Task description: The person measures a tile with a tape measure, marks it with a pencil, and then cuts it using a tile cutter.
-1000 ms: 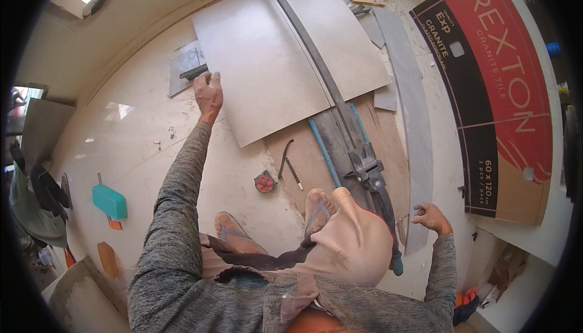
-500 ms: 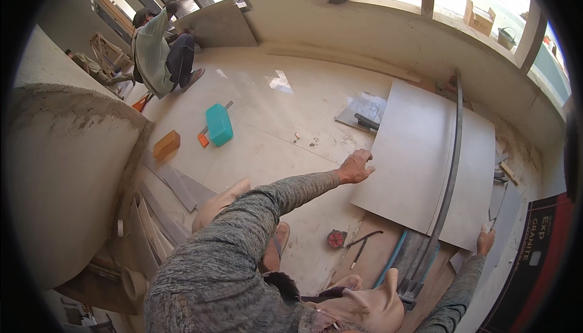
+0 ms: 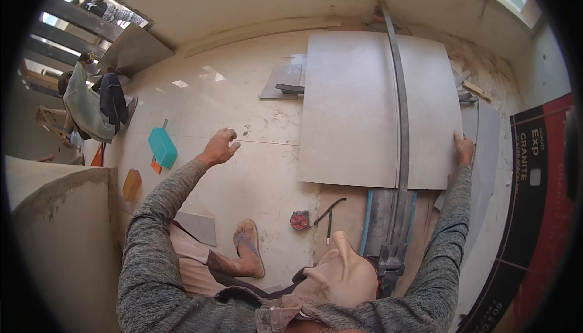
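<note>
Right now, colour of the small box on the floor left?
Teal box, clearest in the head view.

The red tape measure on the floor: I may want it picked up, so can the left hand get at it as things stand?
Probably yes: the left hand hangs open over bare floor, and the red tape measure lies uncovered beside the foot.

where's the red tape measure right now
In the head view the red tape measure lies on the floor low in the middle, just below the near left corner of the big grey tile, between the sandalled foot and the tile cutter's rail.
</note>
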`<state>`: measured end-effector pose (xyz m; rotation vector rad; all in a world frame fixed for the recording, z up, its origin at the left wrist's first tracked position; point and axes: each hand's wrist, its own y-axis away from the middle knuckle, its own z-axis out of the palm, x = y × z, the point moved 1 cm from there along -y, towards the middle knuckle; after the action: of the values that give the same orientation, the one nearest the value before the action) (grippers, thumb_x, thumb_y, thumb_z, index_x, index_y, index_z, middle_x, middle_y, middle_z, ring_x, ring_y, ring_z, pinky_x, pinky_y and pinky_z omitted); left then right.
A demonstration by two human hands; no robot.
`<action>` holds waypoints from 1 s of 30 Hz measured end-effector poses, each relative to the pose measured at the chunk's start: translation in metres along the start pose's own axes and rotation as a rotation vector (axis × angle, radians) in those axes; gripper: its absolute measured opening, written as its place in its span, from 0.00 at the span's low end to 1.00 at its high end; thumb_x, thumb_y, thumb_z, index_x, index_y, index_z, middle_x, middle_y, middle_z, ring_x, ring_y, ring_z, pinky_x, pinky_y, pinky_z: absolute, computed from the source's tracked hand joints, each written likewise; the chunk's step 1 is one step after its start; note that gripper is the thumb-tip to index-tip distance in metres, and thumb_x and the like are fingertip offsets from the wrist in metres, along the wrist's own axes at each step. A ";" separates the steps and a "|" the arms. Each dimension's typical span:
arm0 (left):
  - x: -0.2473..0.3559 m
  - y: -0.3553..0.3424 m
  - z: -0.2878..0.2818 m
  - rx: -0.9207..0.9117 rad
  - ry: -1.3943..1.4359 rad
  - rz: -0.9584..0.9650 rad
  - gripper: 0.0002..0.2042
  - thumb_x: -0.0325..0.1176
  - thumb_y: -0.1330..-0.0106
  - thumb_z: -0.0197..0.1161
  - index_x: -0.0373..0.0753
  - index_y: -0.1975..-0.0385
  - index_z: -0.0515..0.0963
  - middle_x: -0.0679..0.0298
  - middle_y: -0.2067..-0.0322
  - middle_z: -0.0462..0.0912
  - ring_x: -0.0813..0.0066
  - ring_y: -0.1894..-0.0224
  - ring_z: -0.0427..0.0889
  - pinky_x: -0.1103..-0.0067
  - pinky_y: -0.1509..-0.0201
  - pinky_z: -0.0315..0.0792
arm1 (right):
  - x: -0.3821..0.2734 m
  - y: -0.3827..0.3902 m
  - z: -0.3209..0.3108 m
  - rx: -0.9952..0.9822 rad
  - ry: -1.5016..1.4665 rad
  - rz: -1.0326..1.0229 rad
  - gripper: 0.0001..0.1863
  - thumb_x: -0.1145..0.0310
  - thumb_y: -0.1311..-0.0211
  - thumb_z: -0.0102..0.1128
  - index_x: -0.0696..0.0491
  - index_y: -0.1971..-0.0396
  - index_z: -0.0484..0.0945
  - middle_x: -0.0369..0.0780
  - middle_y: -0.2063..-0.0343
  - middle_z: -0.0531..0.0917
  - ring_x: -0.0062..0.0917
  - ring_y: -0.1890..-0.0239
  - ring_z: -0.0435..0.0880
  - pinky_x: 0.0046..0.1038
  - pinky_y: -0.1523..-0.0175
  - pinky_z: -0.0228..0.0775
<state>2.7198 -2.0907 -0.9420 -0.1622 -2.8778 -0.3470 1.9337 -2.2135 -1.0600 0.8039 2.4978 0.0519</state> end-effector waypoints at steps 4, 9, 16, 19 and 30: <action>0.031 -0.025 0.003 -0.043 0.040 0.008 0.13 0.35 0.38 0.65 0.31 0.62 0.76 0.52 0.63 0.79 0.56 0.59 0.79 0.67 0.52 0.74 | 0.037 -0.041 -0.046 0.066 -0.034 0.034 0.41 0.40 0.41 0.59 0.72 0.54 0.79 0.63 0.53 0.81 0.53 0.44 0.79 0.40 0.39 0.67; 0.044 -0.017 0.002 -0.179 0.048 0.021 0.13 0.36 0.38 0.65 0.32 0.61 0.76 0.52 0.62 0.79 0.56 0.58 0.79 0.67 0.52 0.74 | 0.039 -0.028 -0.031 0.053 -0.098 -0.006 0.40 0.37 0.42 0.59 0.68 0.63 0.83 0.60 0.61 0.84 0.51 0.54 0.83 0.42 0.44 0.69; 0.058 -0.027 0.006 -0.103 0.120 0.090 0.11 0.33 0.38 0.65 0.30 0.63 0.76 0.53 0.66 0.80 0.59 0.64 0.80 0.69 0.57 0.75 | 0.027 -0.017 -0.041 0.105 -0.230 -0.003 0.36 0.39 0.40 0.60 0.66 0.67 0.85 0.57 0.64 0.85 0.46 0.60 0.84 0.42 0.50 0.71; 0.060 -0.028 0.006 -0.076 0.159 0.041 0.12 0.34 0.37 0.65 0.30 0.64 0.77 0.53 0.67 0.81 0.61 0.65 0.80 0.70 0.57 0.75 | 0.010 -0.007 -0.054 0.096 -0.342 0.061 0.34 0.41 0.39 0.60 0.65 0.67 0.85 0.55 0.66 0.86 0.42 0.62 0.84 0.39 0.52 0.71; 0.184 -0.086 -0.011 -0.039 0.519 0.083 0.13 0.37 0.35 0.65 0.31 0.62 0.79 0.58 0.66 0.85 0.71 0.65 0.82 0.74 0.56 0.76 | 0.001 0.023 -0.115 0.273 -0.240 0.044 0.32 0.46 0.34 0.56 0.65 0.75 0.82 0.48 0.75 0.82 0.35 0.70 0.77 0.37 0.58 0.69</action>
<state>2.5323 -2.1615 -0.9055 -0.1682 -2.3465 -0.3662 1.8901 -2.1808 -0.9563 0.9152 2.2864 -0.3575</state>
